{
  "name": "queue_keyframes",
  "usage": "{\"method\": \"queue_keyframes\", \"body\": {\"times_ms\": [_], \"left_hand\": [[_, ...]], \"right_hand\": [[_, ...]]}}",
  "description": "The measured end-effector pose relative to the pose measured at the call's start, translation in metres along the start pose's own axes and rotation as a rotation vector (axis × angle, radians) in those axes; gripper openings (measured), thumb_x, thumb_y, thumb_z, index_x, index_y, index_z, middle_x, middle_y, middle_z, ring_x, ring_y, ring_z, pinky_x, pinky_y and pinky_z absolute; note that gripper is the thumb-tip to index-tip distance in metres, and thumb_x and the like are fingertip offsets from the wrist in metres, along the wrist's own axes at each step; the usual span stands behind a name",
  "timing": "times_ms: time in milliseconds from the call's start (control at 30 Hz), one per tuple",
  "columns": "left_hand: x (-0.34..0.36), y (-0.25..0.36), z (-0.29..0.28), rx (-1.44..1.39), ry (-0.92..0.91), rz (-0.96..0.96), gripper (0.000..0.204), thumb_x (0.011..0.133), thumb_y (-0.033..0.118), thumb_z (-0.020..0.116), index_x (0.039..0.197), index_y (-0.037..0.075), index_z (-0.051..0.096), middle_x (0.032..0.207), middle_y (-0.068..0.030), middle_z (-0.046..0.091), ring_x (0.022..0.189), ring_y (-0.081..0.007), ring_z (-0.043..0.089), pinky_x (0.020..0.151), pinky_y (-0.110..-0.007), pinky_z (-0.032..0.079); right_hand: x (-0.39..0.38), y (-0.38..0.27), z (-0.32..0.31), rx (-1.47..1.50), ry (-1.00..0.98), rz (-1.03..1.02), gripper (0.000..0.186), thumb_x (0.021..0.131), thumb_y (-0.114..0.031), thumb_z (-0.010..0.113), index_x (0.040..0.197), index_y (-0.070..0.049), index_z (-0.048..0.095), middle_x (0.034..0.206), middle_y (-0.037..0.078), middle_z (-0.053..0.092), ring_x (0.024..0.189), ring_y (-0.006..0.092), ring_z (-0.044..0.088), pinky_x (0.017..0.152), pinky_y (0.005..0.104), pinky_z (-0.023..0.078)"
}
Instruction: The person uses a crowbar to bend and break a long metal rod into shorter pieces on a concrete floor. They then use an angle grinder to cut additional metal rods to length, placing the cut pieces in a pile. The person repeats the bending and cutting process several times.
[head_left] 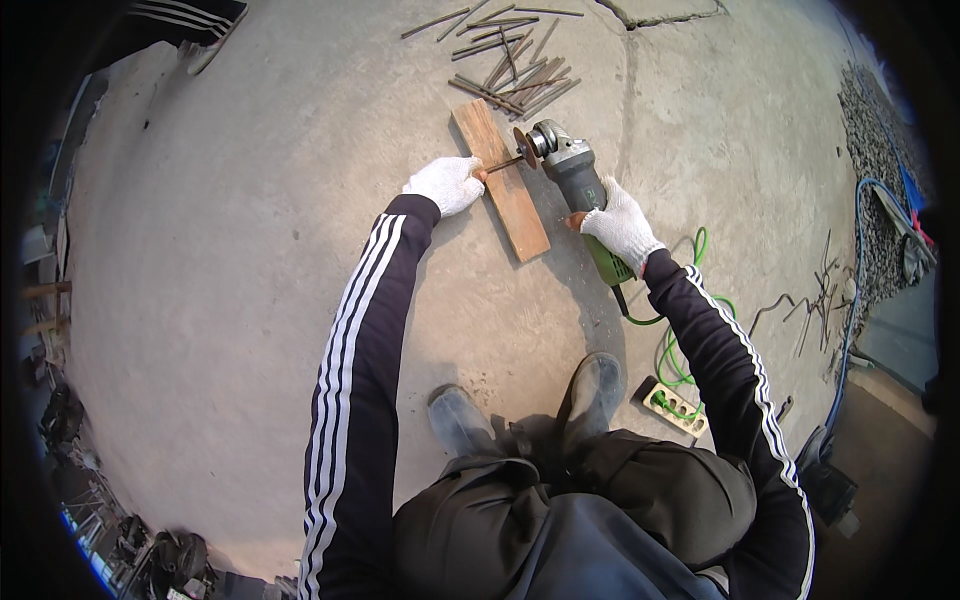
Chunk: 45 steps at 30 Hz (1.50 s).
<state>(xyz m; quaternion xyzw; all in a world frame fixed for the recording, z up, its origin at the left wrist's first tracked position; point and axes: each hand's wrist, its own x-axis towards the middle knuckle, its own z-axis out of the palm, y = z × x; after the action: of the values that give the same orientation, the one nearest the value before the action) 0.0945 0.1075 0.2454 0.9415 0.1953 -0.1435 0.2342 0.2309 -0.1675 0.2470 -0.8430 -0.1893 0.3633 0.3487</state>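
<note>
Rod (505, 164) — end in left grip (445, 186)

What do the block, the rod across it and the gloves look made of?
Block: apparently bare wood, from its brown, streaky surface. Rod: probably steel, being thin, straight and dark; finish unclear. Gloves: likely knit fabric, matte, from their white, fuzzy look.

No words or numbers are showing clearly enough to read. On the dark body of the angle grinder (574, 177), small pale marks are appearing just ahead of the gloved right hand (622, 228), too tiny and blurred to make out. On its green rear part, darker marks are showing; whether they are forming letters or vents cannot be told.
</note>
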Motion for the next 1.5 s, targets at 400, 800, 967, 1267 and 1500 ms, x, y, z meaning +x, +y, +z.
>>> {"method": "queue_keyframes", "body": {"times_ms": [400, 800, 967, 1267, 1500], "left_hand": [[0.001, -0.002, 0.004, 0.002, -0.025, -0.011, 0.040, 0.107, 0.040, 0.050, 0.123, 0.008, 0.069, 0.119, -0.0231, 0.074, 0.114, -0.0441, 0.069, 0.098, -0.052, 0.054], [0.003, -0.003, 0.013, -0.001, 0.004, -0.016, 0.036, 0.102, 0.038, 0.056, 0.121, 0.011, 0.070, 0.117, -0.0209, 0.075, 0.111, -0.0426, 0.070, 0.095, -0.051, 0.055], [-0.001, 0.001, 0.008, -0.028, -0.014, -0.018, 0.038, 0.104, 0.038, 0.055, 0.125, 0.008, 0.068, 0.118, -0.0244, 0.074, 0.112, -0.0457, 0.069, 0.094, -0.053, 0.055], [0.000, 0.003, 0.012, -0.006, -0.025, -0.014, 0.039, 0.105, 0.037, 0.055, 0.125, 0.006, 0.067, 0.120, -0.0244, 0.073, 0.114, -0.0451, 0.069, 0.096, -0.052, 0.054], [0.000, 0.005, 0.011, 0.021, -0.034, -0.029, 0.039, 0.105, 0.037, 0.054, 0.125, 0.006, 0.067, 0.121, -0.0241, 0.073, 0.116, -0.0447, 0.068, 0.097, -0.052, 0.054]], "right_hand": [[0.001, -0.004, -0.002, -0.049, -0.016, 0.051, 0.074, 0.071, -0.030, 0.088, 0.130, 0.001, 0.058, 0.111, 0.024, 0.073, 0.102, 0.0369, 0.072, 0.091, 0.0407, 0.056], [-0.005, -0.005, -0.005, -0.039, -0.014, 0.006, 0.067, 0.075, -0.030, 0.084, 0.130, -0.001, 0.060, 0.107, 0.023, 0.073, 0.102, 0.0361, 0.073, 0.091, 0.0414, 0.056], [-0.005, -0.006, -0.004, -0.051, 0.001, -0.006, 0.068, 0.075, -0.031, 0.083, 0.132, -0.002, 0.060, 0.111, 0.023, 0.074, 0.106, 0.0364, 0.072, 0.094, 0.0409, 0.055], [-0.003, -0.007, -0.004, -0.074, -0.013, 0.007, 0.066, 0.075, -0.032, 0.083, 0.129, -0.001, 0.061, 0.110, 0.025, 0.073, 0.104, 0.0378, 0.073, 0.091, 0.0420, 0.055], [-0.003, -0.007, -0.005, -0.116, 0.008, -0.001, 0.064, 0.075, -0.030, 0.082, 0.128, 0.000, 0.060, 0.108, 0.025, 0.073, 0.101, 0.0384, 0.073, 0.090, 0.0426, 0.056]]}}
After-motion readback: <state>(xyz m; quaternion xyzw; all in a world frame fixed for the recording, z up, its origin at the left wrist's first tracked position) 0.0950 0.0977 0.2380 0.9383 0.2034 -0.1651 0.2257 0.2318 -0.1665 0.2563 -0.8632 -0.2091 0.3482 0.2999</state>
